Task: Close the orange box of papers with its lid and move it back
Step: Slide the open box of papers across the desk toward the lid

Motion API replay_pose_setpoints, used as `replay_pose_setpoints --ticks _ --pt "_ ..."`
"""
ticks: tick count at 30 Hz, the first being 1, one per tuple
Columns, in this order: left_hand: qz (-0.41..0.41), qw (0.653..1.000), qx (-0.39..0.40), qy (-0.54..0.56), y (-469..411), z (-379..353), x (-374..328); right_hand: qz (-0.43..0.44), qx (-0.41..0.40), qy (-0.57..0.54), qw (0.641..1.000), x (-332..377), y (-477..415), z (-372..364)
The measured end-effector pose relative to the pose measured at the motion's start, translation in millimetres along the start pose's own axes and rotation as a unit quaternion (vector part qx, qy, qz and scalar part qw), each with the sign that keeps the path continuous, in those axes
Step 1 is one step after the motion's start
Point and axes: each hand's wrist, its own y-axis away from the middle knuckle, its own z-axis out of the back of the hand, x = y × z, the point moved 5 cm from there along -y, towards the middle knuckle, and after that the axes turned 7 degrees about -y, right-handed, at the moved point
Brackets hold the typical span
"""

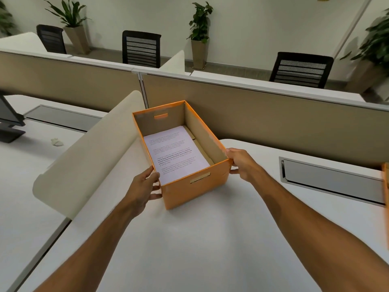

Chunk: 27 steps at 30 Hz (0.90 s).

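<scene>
An orange box stands open on the white desk, near its back left corner. White printed papers lie flat inside it. My left hand grips the box's near left corner, thumb at the rim. My right hand holds the near right corner. An orange edge, possibly the lid, shows at the far right of the frame, mostly cut off.
A beige partition wall runs behind the desk. A curved cream divider stands left of the box. A grey cable tray cover is set into the desk at right. A monitor base sits on the neighbouring desk.
</scene>
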Motion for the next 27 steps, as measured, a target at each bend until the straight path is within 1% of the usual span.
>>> replay_pose_setpoints --ticks 10,15,20,27 --pt "-0.030 0.998 0.037 -0.037 45 -25 -32 0.042 -0.015 -0.040 0.998 -9 76 56" --pt "-0.045 0.996 0.049 -0.059 78 -48 -38 0.056 -0.048 -0.058 0.996 -22 125 97" --pt "-0.054 0.993 0.064 -0.081 118 -80 -39 0.067 -0.063 -0.059 0.994 -45 185 139" --pt "-0.074 0.982 0.109 -0.136 193 -135 -25 0.078 -0.083 -0.068 0.991 -91 281 198"
